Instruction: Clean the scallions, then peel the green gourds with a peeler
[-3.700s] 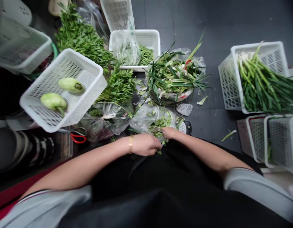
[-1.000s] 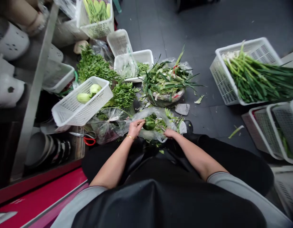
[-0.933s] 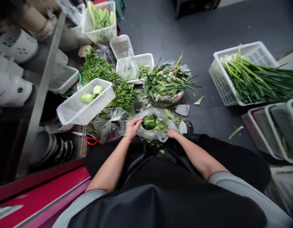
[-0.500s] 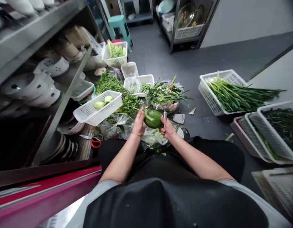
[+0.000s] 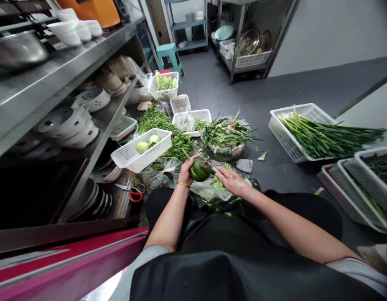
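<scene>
My left hand (image 5: 186, 172) grips a round, dark green squash (image 5: 199, 170) from its left side, and a thin stem sticks up by the fingers. In my right hand (image 5: 231, 180) is a metal peeler (image 5: 207, 163), its head against the upper right of the squash. Below both hands lies a clear plastic bag (image 5: 214, 190) with green peelings on it. Left of the squash, a white basket (image 5: 143, 161) holds pale peeled squashes (image 5: 148, 143).
Red-handled scissors (image 5: 135, 194) lie at the shelf's edge on the left. Leafy greens (image 5: 156, 121) and a heap of green trimmings (image 5: 226, 133) are ahead. A basket of long green stalks (image 5: 328, 133) stands on the right. Metal shelving (image 5: 87, 58) borders my left.
My right hand has swung from upright beside the squash to lying lower right, bringing the peeler head onto the skin. The head view has tilted, shifting the scene right and down.
</scene>
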A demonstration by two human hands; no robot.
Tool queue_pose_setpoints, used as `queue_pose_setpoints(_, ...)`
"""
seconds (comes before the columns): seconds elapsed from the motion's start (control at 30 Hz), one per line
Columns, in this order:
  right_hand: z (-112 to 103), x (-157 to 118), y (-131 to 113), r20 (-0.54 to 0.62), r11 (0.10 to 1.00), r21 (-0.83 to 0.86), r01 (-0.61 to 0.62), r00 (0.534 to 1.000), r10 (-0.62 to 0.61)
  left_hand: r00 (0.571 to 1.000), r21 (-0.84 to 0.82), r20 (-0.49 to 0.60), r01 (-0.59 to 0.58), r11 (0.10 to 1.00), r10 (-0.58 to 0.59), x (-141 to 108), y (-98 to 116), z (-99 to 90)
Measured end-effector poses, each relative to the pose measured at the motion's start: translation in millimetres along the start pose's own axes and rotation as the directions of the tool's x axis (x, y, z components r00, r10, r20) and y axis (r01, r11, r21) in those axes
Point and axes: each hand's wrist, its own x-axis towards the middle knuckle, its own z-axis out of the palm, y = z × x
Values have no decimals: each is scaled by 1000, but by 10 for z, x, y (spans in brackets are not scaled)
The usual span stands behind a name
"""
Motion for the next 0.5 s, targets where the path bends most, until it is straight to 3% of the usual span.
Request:
queue_pose_setpoints(0.2,-20,34,-62,9,984,-146,-103,994,106,992,90,-66,-105,990,111,62,88,37)
queue_pose_setpoints(0.33,-116,155,-162,48,957,-257,-134,987,151,994,107,-37,-96,990,100,80,120,82)
queue_pose_setpoints(0.5,-47,170,-235,54,930,-304,-206,971,233,994,90,-63,-82,993,88,24,38,163)
